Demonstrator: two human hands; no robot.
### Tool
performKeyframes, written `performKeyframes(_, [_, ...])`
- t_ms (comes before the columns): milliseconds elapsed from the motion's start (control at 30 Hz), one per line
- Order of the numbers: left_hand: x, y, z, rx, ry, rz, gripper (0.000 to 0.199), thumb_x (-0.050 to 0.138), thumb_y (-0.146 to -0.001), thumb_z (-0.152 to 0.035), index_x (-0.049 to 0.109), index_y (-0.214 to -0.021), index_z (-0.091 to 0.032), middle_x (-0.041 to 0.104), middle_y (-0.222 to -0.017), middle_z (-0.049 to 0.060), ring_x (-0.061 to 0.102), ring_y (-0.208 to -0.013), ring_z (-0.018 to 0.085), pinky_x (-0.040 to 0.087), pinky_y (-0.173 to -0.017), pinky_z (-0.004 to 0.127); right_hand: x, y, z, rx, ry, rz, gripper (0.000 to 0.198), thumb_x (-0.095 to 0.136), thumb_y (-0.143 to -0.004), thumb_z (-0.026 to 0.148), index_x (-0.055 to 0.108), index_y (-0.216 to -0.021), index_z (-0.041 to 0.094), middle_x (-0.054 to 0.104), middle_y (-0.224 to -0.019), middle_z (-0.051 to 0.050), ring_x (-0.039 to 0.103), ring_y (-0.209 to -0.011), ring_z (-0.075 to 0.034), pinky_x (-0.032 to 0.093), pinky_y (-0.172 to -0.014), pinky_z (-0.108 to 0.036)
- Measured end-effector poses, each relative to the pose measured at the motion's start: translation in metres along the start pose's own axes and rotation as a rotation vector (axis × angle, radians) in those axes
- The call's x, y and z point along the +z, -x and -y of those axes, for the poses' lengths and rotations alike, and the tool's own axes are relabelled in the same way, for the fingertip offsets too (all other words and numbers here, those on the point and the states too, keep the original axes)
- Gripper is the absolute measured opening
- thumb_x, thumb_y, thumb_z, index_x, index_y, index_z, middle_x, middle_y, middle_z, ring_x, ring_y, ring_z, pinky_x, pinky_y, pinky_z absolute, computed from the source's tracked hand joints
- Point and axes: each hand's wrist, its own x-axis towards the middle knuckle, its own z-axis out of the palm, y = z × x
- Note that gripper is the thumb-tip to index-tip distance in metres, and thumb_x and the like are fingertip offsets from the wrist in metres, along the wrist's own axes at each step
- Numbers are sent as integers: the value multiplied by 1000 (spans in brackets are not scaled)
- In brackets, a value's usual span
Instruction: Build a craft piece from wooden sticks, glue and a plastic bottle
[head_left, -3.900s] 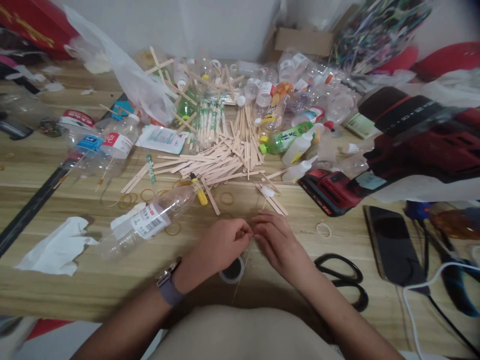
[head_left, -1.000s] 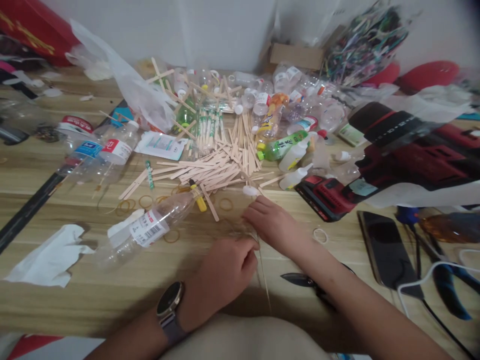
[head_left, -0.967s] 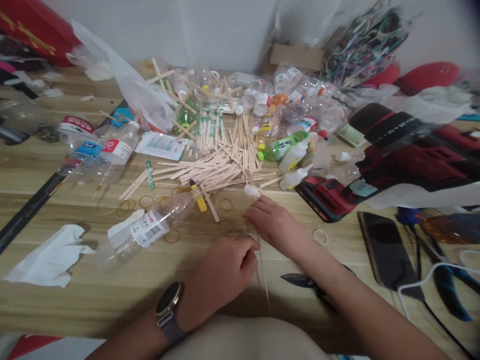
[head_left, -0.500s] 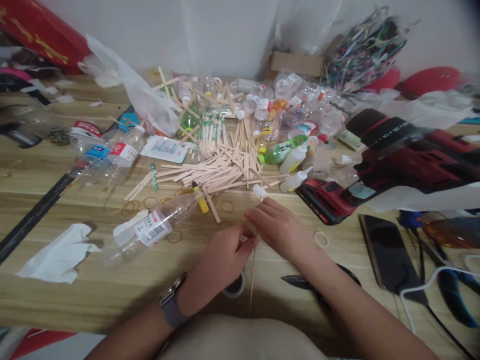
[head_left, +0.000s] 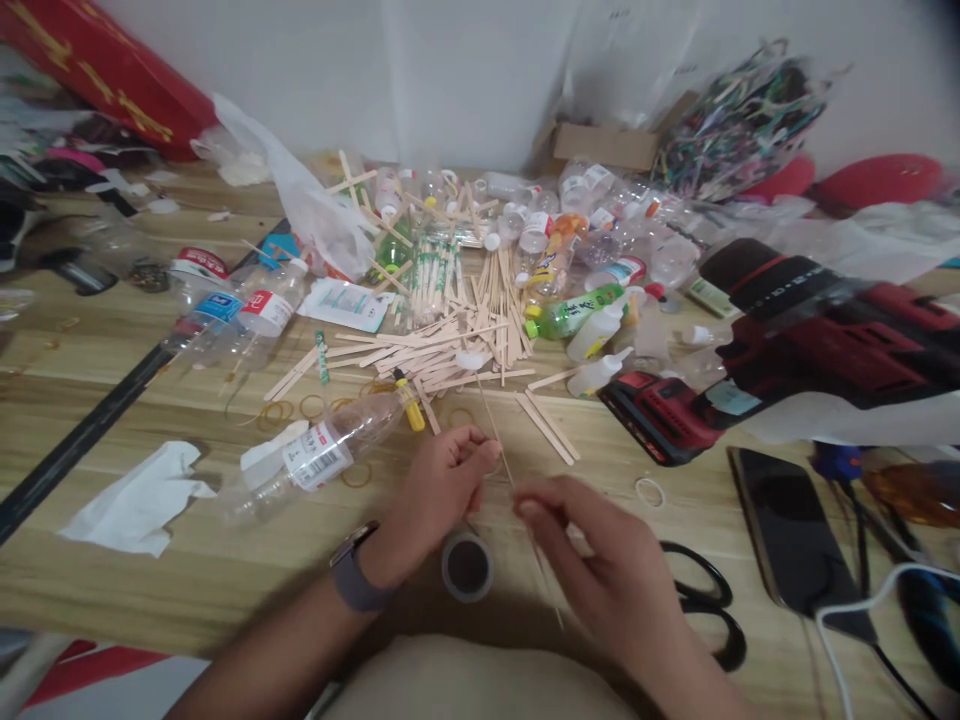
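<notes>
A thin stick [head_left: 491, 415] slants toward me over the table, with a small white cap-like piece [head_left: 471, 358] at its far end. My left hand [head_left: 446, 475] is closed, thumb and fingers pinched at the stick's upper part. Lower down, my right hand [head_left: 600, 560] pinches the same stick between thumb and forefinger; its near end sticks out below. Under my left hand lies a round ring with a dark middle [head_left: 466, 567]. Black scissors [head_left: 709, 605] are partly covered by my right hand. An empty plastic bottle [head_left: 319, 455] lies left of my left hand.
Flat wooden sticks [head_left: 420, 350] are heaped ahead, with plastic bottles [head_left: 577, 300] behind them. A red and black power drill [head_left: 810, 340] stands at right, near a phone [head_left: 795, 540]. Left are a crumpled tissue [head_left: 139, 500] and a long black bar [head_left: 82, 435]. Rubber bands lie scattered.
My right hand has drawn back toward me and right, away from my left hand. The stick with the white piece now shows between them, tilted. The view has shifted slightly.
</notes>
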Motion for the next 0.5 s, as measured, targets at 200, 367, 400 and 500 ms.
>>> performKeyframes(200, [6,-4,-3,115,26,-211,24,59,-87,-42,60,-80,-18,56,-65,-4,49,-57,11,39,-55,23,18,19,6,359,-280,110,42,46,-96,34,54,-132,15,70,-72,-5,64,-54,-16,53,-52,-27])
performKeyframes(367, [12,-3,-7,295,-37,-420,17,58,-89,-35,64,-85,-19,62,-93,3,58,-83,16,46,-74,28,32,12,8,468,-779,-41,50,55,-94,44,41,-138,26,65,-125,-13,71,-81,-17,59,-69,-31])
performKeyframes(400, [13,-1,-8,314,-54,-454,17,58,-89,-35,64,-85,-19,62,-98,4,59,-87,17,47,-75,28,34,10,9,470,-853,-86,46,59,-92,45,45,-132,28,55,-139,-13,71,-85,-17,59,-72,-31])
performKeyframes(500, [15,3,-8,383,-119,-542,17,57,-90,-34,64,-86,-19,58,-112,8,58,-101,20,48,-78,30,38,4,13,470,-1046,-148,33,69,-86,42,52,-111,30,41,-152,-7,69,-82,-12,57,-74,-30])
